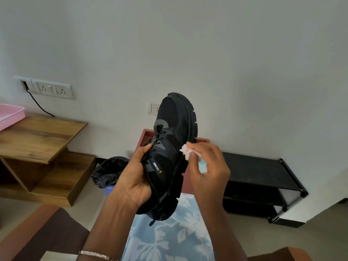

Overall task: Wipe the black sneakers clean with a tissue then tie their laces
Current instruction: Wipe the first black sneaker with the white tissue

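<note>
Black and chunky-soled, a sneaker [173,147] is held toe-up at mid-frame, the left hand [135,178] wrapped round its laced side while the right hand [207,166] pinches a crumpled tissue [186,152] against the sole edge. Behind stand a lined bin [109,170], a black shoe rack [263,181] and a wooden shelf unit [41,140].

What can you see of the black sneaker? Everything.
The black sneaker is held in the air, toe up, chunky lugged sole turned right. Matte fabric-looking upper, grey panels, black laces, white lettering with a yellow mark on the side. One lace end hangs below the heel. The left hand grips its laced top; the right hand holds a crumpled tissue against the sole edge.
</note>
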Demonstrator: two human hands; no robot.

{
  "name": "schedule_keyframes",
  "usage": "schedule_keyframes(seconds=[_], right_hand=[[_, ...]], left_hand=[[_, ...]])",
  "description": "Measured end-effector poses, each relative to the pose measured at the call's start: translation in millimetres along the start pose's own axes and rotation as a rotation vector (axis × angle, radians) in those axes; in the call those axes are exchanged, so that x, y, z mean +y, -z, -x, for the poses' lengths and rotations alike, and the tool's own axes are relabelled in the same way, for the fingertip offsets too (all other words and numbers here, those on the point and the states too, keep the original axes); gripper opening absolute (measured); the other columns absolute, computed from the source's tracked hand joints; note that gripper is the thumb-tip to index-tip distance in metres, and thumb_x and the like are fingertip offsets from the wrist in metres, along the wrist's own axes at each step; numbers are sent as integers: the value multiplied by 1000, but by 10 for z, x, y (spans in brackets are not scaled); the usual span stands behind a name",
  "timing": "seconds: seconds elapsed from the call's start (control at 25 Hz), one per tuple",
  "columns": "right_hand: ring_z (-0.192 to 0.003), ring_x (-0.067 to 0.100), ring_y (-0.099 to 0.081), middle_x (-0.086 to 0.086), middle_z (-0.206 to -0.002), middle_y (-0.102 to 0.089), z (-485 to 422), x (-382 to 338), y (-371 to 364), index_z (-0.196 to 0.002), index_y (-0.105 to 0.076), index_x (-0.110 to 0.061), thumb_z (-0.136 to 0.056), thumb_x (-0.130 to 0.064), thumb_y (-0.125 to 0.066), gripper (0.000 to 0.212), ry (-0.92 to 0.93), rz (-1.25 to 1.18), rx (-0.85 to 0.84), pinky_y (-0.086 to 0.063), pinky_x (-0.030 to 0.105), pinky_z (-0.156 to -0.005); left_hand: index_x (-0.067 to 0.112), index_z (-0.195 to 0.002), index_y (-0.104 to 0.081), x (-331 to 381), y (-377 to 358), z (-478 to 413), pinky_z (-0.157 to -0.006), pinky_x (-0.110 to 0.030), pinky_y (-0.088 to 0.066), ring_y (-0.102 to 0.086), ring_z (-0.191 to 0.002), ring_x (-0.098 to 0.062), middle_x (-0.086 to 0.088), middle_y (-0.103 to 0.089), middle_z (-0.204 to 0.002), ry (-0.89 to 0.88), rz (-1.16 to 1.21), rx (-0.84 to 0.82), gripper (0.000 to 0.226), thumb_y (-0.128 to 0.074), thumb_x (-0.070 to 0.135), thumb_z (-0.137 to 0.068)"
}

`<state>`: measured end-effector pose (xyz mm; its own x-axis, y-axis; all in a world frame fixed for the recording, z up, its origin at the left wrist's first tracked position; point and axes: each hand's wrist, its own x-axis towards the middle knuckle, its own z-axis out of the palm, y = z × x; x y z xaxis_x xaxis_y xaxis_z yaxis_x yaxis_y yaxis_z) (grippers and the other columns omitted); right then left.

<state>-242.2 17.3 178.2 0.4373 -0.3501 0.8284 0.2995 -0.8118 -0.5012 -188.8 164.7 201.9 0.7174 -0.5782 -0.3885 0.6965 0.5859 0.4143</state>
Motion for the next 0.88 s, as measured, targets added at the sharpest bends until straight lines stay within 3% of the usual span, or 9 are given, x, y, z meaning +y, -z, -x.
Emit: schedule_keyframes(seconds=[0.12,0.2,0.4,0.52,0.68,0.88], right_hand=[[-90,23,-67,6,-99,-71,-453,25,53,-102,-76,-6,-92,-2,-61,19,-2,54,-5,-48,12,-79],[-91,22,-67,7,-100,-72,-601,51,86,-104,-75,-6,-92,0,-62,19,3,65,4,-44,5,-79],[-96,21,-66,8,-100,-72,-99,44,11,-102,-76,-1,-94,-6,-59,19,45,62,96,-52,19,-84],[-97,21,-68,7,-100,-73,76,40,6,-102,-76,-1,-95,-12,-59,21,18,42,95,-55,22,-83],[-89,20,-67,6,-97,-72,-431,42,85,-100,-76,-4,-90,8,-64,19,23,30,139,-48,15,-82],[-89,20,-67,6,-99,-72,-722,15,106,-101,-76,-5,-91,7,-63,20,20,10,212,-52,19,-77]], left_hand=[[5,-118,-73,-44,0,-5,-105,-56,-46,-67,-109,-38,-20,-70,-122,11,-74,-8,45,-68,35,-85],[7,-116,-74,-63,-5,-2,-111,-56,-40,-67,-106,-37,-19,-70,-121,6,-100,-8,43,-68,35,-84],[9,-108,-77,-35,-28,12,-104,-54,-46,-71,-94,-33,-16,-74,-111,6,-78,-10,36,-66,35,-86],[9,-106,-77,-23,-48,17,-108,-56,-43,-70,-92,-33,-16,-74,-106,-9,-115,7,36,-66,35,-85],[8,-117,-74,21,-45,29,-111,-59,-39,-67,-92,-34,-17,-73,-107,-46,-231,38,47,-70,36,-79],[10,-82,-82,-10,-65,111,-104,-54,-45,-68,-80,-33,-16,-75,-91,-29,-299,30,28,-71,34,-73]])
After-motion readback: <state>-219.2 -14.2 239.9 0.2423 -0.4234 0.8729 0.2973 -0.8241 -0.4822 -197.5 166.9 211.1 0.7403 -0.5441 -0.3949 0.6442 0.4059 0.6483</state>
